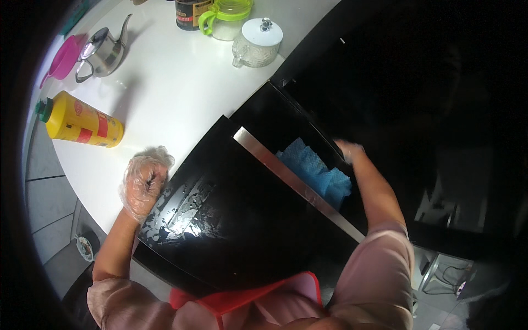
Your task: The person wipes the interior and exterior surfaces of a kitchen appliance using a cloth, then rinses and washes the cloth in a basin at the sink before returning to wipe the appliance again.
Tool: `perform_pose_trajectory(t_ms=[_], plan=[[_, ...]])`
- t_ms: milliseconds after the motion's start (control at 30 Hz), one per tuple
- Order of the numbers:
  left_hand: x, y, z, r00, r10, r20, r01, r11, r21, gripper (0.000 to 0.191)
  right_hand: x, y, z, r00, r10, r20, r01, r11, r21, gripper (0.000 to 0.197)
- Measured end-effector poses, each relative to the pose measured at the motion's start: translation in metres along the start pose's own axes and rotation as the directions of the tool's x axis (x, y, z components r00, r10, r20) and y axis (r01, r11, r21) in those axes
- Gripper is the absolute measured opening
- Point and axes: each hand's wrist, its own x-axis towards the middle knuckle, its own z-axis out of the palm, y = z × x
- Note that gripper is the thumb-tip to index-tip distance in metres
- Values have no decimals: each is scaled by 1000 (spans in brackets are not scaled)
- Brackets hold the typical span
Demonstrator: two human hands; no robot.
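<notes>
A large black glossy panel, perhaps an appliance door, spreads before me, with wet streaks and drops near its left edge. A silver metal strip runs across it. Behind the strip, a crumpled blue cloth rests on black surface. My left hand, in a clear plastic glove, is curled beside the panel's left edge, over the white countertop; whether it grips anything is hidden. At the far right of the cloth, my gloved right hand is blurred by an edge of the black unit, its fingers mostly hidden.
On the white countertop stand a yellow bottle with green cap, a steel kettle, a pink cup, a green-lidded container, a lidded glass jar and a dark jar. A metal-framed object with cords sits lower right.
</notes>
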Motion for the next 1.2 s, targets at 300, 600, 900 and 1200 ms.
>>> perform_pose_trajectory(t_ms=[300,600,900,1200], plan=[[-7,-6,-1,992,-104,69,103,995,18,10,42,62,22,958,237,-162,-224,970,92,49],[-5,-6,3,998,-43,50,42,999,23,13,30,52,15,981,-43,-189,25,995,-98,57],[-1,-7,-2,995,-7,98,10,1000,-29,14,24,96,33,969,204,-138,-161,948,275,56],[0,-8,7,999,20,46,-22,999,42,13,16,51,13,974,-131,-184,137,990,20,48]])
